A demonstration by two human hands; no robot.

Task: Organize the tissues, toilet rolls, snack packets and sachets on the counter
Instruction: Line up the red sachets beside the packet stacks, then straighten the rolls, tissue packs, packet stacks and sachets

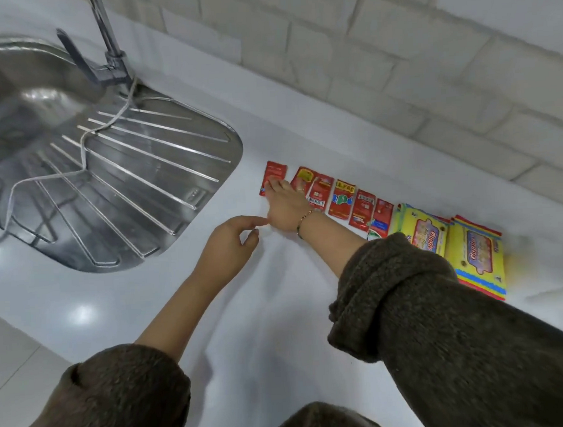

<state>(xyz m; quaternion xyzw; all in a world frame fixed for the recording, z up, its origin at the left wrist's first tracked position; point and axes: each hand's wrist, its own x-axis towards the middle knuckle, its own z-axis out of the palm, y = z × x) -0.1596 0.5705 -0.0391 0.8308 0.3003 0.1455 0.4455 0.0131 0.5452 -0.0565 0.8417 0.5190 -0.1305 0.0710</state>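
Okay so, a row of red sachets is laid flat along the back edge of the desk, close to the tiled wall, with some edges overlapped. At its right end the row is closed off by two yellow snack packets, set side by side and touching; each looks like a small stack. The leftmost sachet is set slightly apart from the rest, nearest the sink's drainboard, with a strip of bare desk between the two. Plenty of open white surface is seen between the row and the front edge. A thin cable is draped across the drainboard below the tap.

The right hand is stretched forward palm down, fingers straight and pressed onto the leftmost sachet, nothing gripped. A bracelet is worn at that wrist and the dark sleeve is rolled back. The left hand is held just beside the right wrist, fingers loosely curled, nothing held. Whether the desk is touched can't be told.
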